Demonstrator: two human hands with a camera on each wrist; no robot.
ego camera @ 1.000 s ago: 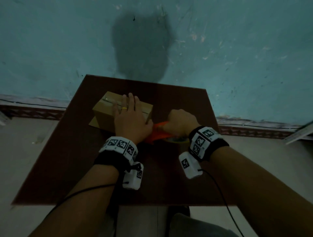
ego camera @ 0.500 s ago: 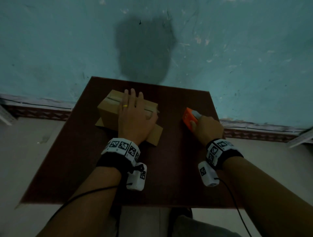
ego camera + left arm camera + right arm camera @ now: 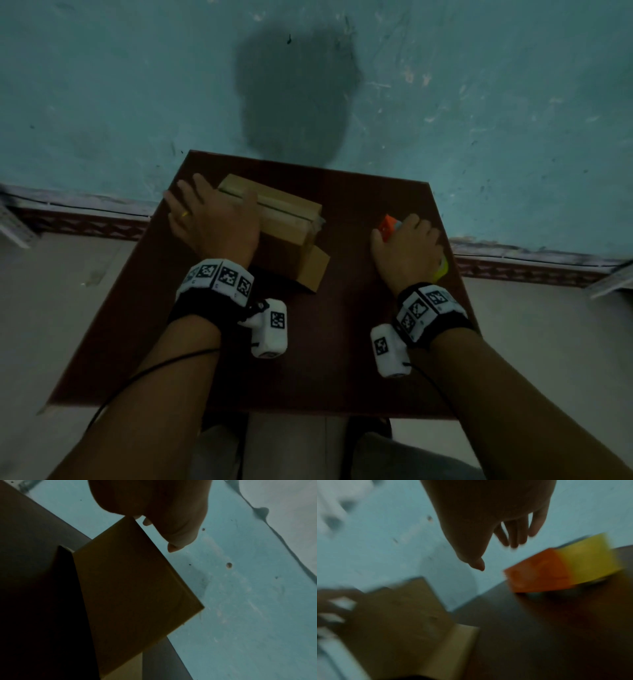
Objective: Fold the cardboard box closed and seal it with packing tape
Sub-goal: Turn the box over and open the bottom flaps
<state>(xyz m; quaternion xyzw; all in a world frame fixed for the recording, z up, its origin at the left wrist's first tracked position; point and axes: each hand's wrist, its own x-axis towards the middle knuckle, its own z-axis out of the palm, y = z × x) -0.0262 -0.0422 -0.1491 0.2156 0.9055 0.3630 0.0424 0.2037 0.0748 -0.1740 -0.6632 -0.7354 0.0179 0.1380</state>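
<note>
A brown cardboard box [image 3: 291, 226] lies on the dark brown table [image 3: 342, 359], its top flaps folded shut with a seam line along the top. One flap [image 3: 313, 270] sticks out at its near end. My left hand [image 3: 205, 209] rests on the box's far-left end, fingers spread and straight, thumb across the top. The left wrist view shows the box [image 3: 137, 588] close below the left hand [image 3: 163, 520]. The orange and yellow tape dispenser [image 3: 388, 224] sits on the table at the right. My right hand [image 3: 404, 240] hovers over it; in the blurred right wrist view the right hand's fingers [image 3: 513, 536] are straight and clear of the dispenser [image 3: 556, 569].
A teal wall with a dark stain [image 3: 294, 92] rises right behind the table's far edge. Pale floor lies on both sides. Bare table surface stretches between the box and the near edge [image 3: 257, 407].
My right hand carried the dispenser from the box to the table's right side and loosened off it. The left hand slid to the box's left end, and the box turned.
</note>
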